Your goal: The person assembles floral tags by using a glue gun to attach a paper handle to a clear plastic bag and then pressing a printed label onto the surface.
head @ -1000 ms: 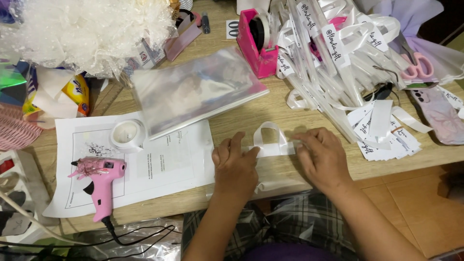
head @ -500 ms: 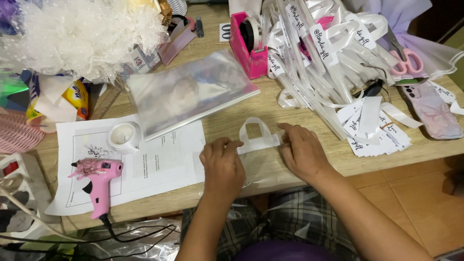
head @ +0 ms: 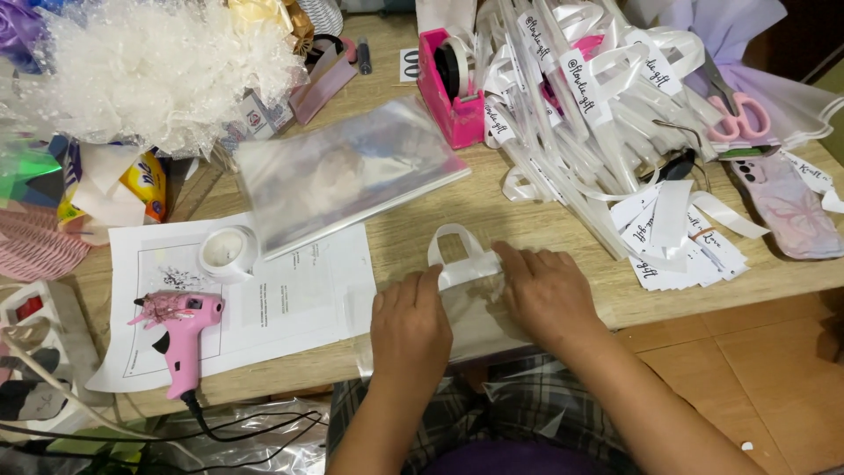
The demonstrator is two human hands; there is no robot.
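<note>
at the near edge of the wooden table [head: 422,220], both hands are pressed down on a small clear plastic bag [head: 470,321] with a white looped ribbon handle [head: 459,255] on its top. left hand [head: 410,327] lies flat on the bag's left part, fingers stretched out and together, tips touching the white strip under the loop. right hand [head: 547,295] does the same on the right side, fingers flat, not pinching anything as far as i can see. the bag hangs a bit over the table edge toward the lap. off to the left sits a pink glue gun [head: 180,330] on a printed sheet [head: 290,299], with a tape roll [head: 228,252] just above it. a pile of white ribbon strips [head: 598,114] is up right, pink scissors [head: 743,114] beside it.
</note>
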